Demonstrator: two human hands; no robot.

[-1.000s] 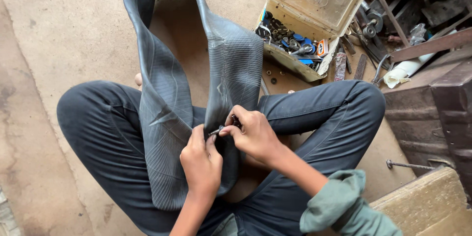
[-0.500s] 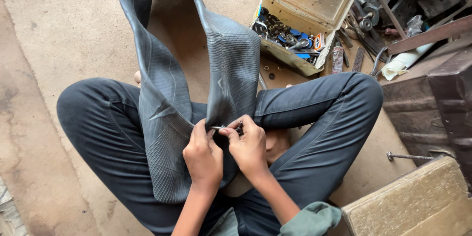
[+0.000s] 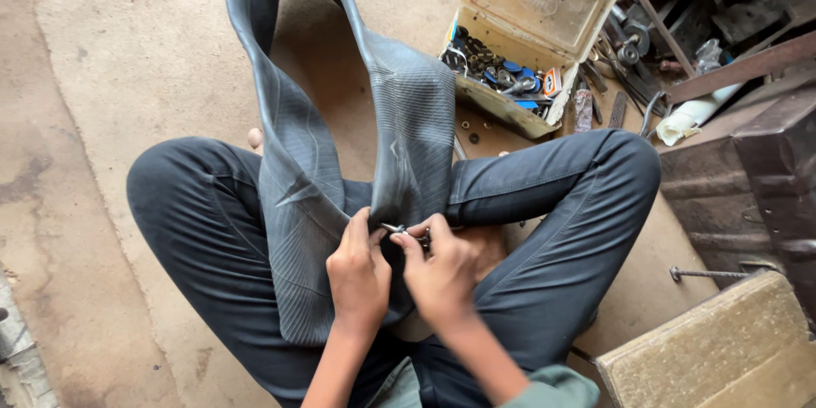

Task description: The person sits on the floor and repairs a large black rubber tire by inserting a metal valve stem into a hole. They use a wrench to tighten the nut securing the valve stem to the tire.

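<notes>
Limp, ribbed grey inner tube (image 3: 408, 127) drapes folded across crossed legs.

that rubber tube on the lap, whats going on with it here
A person sits cross-legged on a mat and works on a dark rubber inner tube draped over the lap. The left hand and the right hand meet at a small metal valve on the tube, fingertips pinching around it. An open case of small parts sits on the floor just beyond the right knee, with loose tools beside it.
</notes>
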